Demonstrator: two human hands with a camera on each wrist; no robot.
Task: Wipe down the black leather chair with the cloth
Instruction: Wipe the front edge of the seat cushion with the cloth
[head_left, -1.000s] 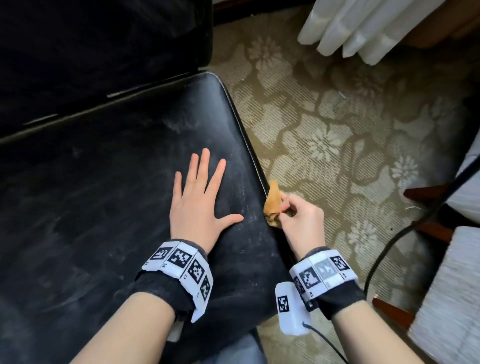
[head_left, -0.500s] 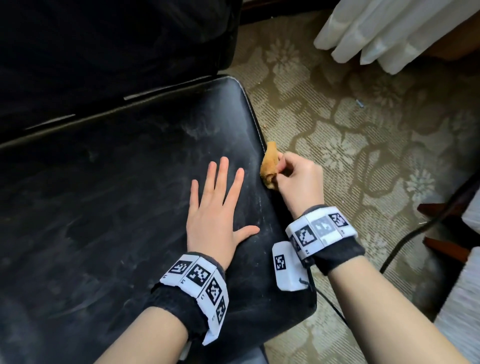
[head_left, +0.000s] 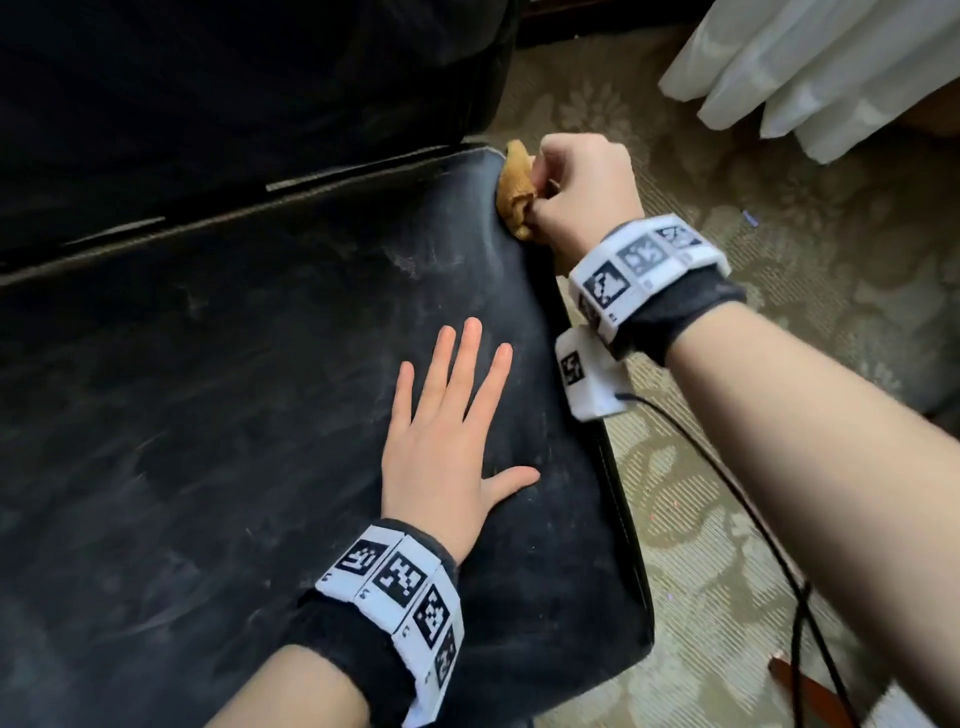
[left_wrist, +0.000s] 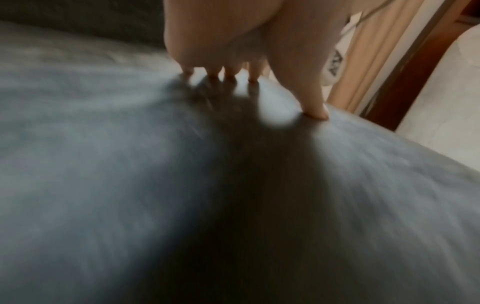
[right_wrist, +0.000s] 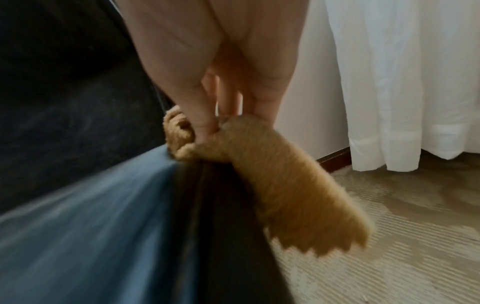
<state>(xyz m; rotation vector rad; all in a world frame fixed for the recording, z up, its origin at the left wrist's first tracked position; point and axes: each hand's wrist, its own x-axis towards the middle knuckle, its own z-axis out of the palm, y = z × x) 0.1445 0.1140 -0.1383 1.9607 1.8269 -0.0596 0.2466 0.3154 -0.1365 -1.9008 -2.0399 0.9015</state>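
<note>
The black leather chair seat (head_left: 234, 415) fills the left of the head view, its surface streaked with dust, and its backrest (head_left: 234, 93) rises behind. My left hand (head_left: 447, 415) lies flat on the seat with straight, spread fingers (left_wrist: 228, 70). My right hand (head_left: 582, 192) grips a bunched orange-brown cloth (head_left: 514, 187) and presses it against the seat's far right corner by the backrest. In the right wrist view the cloth (right_wrist: 272, 176) hangs from my curled fingers (right_wrist: 202, 121) down along the seat's side edge.
Patterned beige carpet (head_left: 779, 322) covers the floor right of the chair. White curtains (head_left: 831, 67) hang at the back right. A black cable (head_left: 727, 488) runs from my right wrist device down to the floor. A reddish wooden furniture leg (head_left: 810, 691) shows at the bottom right.
My right hand has slid the cloth along the seat's right edge from near the front towards the back corner. The left hand has stayed flat on the seat.
</note>
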